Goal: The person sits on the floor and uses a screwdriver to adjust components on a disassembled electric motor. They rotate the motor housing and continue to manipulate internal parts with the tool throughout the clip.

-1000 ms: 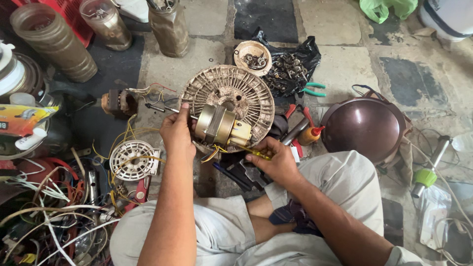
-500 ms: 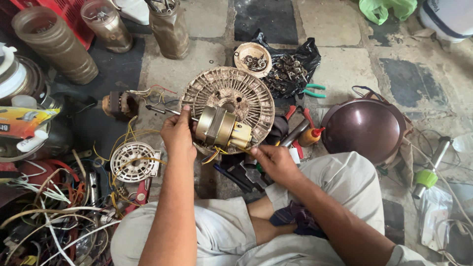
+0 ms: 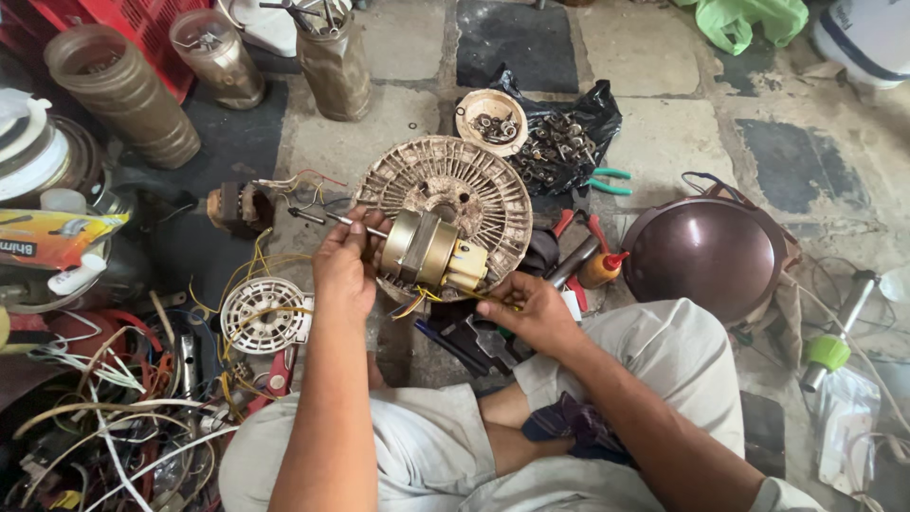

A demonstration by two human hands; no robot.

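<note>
The left hand (image 3: 343, 270) covers the near end of the gold motor (image 3: 428, 252), so its grip there cannot be judged. The right hand (image 3: 533, 308) hides whatever tool it holds. The motor conceals part of the round grille (image 3: 474, 185) behind it. The red crate (image 3: 142, 28) and white bucket (image 3: 867, 38) are cut off by the top edge. Contents of the small bowl (image 3: 490, 121) are too small to identify.
</note>
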